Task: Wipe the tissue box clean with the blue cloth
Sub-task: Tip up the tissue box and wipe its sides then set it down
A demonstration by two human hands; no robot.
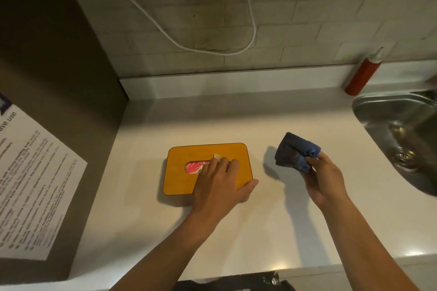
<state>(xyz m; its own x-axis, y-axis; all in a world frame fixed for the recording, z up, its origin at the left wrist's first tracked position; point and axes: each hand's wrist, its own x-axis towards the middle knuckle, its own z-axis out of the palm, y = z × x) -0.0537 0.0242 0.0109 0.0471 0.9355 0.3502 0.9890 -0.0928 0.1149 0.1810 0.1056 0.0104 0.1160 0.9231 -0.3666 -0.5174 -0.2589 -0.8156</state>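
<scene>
Blue cloth [296, 152] bunched in right hand [325, 178], raised; left hand [218, 184] flat, pressing tissue box [179, 172].

We record a pale, smooth countertop [165, 231] with a low upstand along its back edge. Behind it we note a wall of light grey rectangular tiles [307, 19], stained darker toward the middle, with a white cable [165, 30] looping across it. At left we list a dark grey panel [47, 54] bearing a printed white paper notice [30, 184]. At right, a stainless steel sink basin [402, 130]; beside it, a red squeeze bottle [363, 75]. Lighting is dim and warm.
</scene>
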